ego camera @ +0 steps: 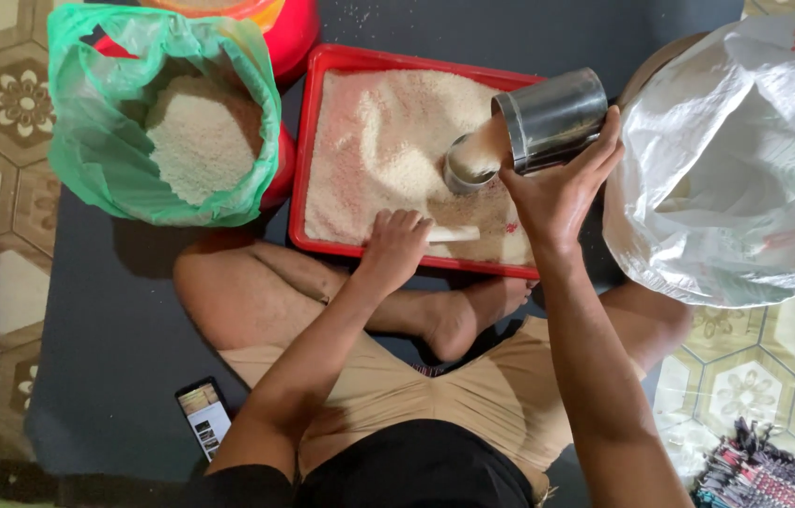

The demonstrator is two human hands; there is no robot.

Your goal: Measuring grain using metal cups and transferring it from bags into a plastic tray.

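Tray (322, 141) of rice (388, 141) on the floor mat (106, 310), before the crossed legs. Bag (96, 160) of rice to its left; sack (745, 169) to its right. Small tin (468, 165) stands in the tray, tilted canister (552, 118) above it. Phone (204, 416) on the mat, lower left.

Soft indoor light, sharp focus, faint shadows.

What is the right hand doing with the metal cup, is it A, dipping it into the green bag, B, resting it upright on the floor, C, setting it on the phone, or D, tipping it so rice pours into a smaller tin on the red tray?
D: the right hand holds the metal cup tilted, rice running from its mouth into the small tin standing in the red tray.
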